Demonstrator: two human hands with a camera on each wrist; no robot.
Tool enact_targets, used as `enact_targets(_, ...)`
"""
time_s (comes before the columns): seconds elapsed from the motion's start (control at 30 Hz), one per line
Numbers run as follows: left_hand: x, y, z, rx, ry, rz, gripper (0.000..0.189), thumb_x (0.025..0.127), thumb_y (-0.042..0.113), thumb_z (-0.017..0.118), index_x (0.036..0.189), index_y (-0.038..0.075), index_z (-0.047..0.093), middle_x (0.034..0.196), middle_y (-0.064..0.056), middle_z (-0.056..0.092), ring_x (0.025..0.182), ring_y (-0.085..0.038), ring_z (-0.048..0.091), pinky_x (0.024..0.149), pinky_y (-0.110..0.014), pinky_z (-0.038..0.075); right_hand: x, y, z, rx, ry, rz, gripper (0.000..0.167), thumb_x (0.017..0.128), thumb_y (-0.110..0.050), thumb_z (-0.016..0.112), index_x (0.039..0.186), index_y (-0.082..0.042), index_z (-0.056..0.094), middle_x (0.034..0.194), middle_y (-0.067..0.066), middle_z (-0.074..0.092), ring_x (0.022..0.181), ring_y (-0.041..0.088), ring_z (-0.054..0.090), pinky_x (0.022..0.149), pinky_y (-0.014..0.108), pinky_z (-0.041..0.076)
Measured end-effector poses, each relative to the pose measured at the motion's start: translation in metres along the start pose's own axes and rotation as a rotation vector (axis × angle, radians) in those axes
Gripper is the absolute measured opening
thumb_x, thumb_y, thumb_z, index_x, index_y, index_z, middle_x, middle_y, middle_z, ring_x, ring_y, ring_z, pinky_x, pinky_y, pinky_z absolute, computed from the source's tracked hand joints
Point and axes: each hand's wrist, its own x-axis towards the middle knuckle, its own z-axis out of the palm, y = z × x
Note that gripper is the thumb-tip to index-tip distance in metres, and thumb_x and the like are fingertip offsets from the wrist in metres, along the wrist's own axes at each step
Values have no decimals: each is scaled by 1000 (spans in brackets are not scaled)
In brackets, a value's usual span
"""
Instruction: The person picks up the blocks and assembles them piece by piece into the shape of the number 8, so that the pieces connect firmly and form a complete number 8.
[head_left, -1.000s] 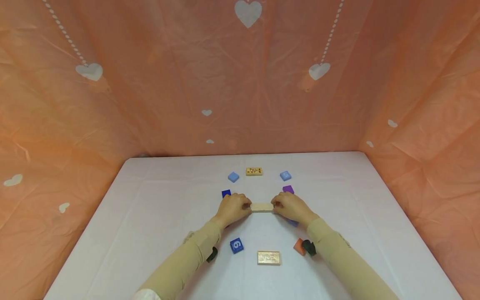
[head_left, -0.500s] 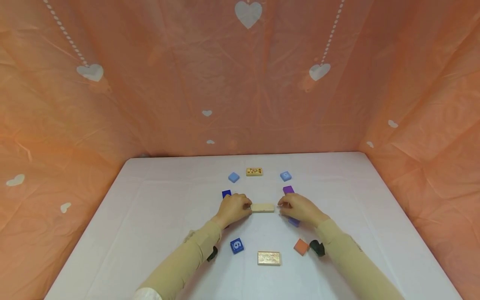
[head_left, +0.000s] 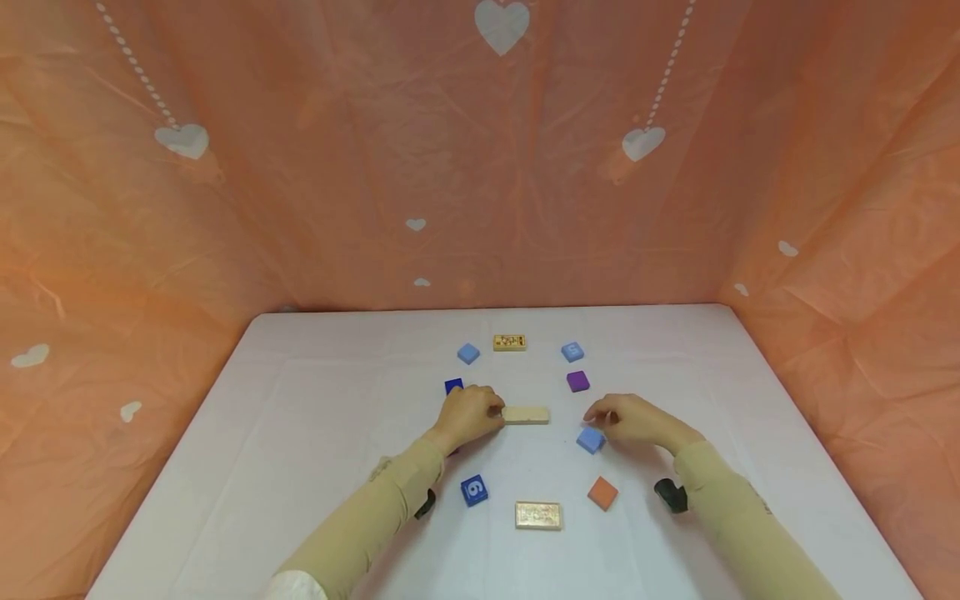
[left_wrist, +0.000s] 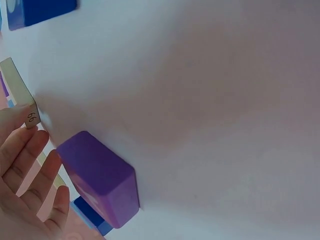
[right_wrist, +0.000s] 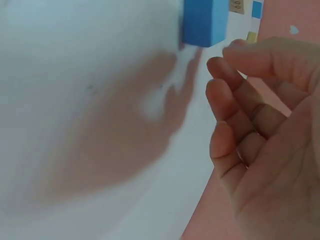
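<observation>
A cream oblong block (head_left: 527, 416) lies flat in the middle of the table. My left hand (head_left: 467, 417) pinches its left end between thumb and fingers; small dark digits mark that end face in the left wrist view. Close below those fingers is a purple block (left_wrist: 102, 170), mostly hidden by the hand from above. My right hand (head_left: 633, 419) holds nothing, its fingers loosely bent, just right of the cream block and over the edge of a light blue block (head_left: 591, 440). In the right wrist view that blue block (right_wrist: 204, 22) stands just beyond the fingertips.
Around the cream block are a purple tile (head_left: 577, 382), light blue tiles (head_left: 468, 354) at the back, a dark blue block (head_left: 474, 490) marked 6, an orange tile (head_left: 602, 493) and gold bars (head_left: 537, 516) front and back. An orange curtain (head_left: 480, 208) encloses the white table (head_left: 315, 375).
My right hand has let go of the cream block's right end and moved off to the right, uncovering the light blue block. The left hand has stayed at the left end.
</observation>
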Motion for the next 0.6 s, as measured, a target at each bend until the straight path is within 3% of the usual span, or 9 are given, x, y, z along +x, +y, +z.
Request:
enact_targets(0.2,0,0,-1,8,4,12,24,77,25,72,98,15,73,90,2,70,83,-17,63,73,-33,41,-5,6,2,20,-32,-14,34,77,1,61,109,-10,66,100,4,65,90,17,56,82,34,48)
enact_targets(0.6,0,-1,-1,-21,-2,-6,24,77,25,72,99,14,73,92,1,71,86,-17,63,75,-34,42,-6,5,8,13,-4,-21,28,79,-8,69,107,-10,67,95,2,64,88,17,55,80,32,48)
